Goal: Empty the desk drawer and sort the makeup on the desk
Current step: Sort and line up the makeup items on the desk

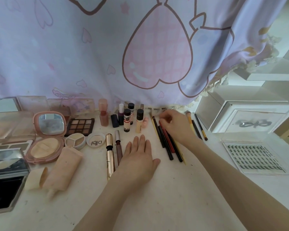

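The left hand (pixel 138 157) lies flat, fingers straight, on the scuffed white counter (pixel 157 197). The right hand (pixel 175 125) curls its fingers around the top of a slim red pencil (pixel 168 140) among thin dark sticks.

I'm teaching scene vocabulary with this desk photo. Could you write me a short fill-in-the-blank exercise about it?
1. The left hand lies ____ on the desk.
2. The right hand reaches the far end of the row of ____.
3. The pink compact stands open, showing its ____.
4. The tray of false lashes lies to the ____ of the brushes.

Missing words: flat; pencils; mirror; right
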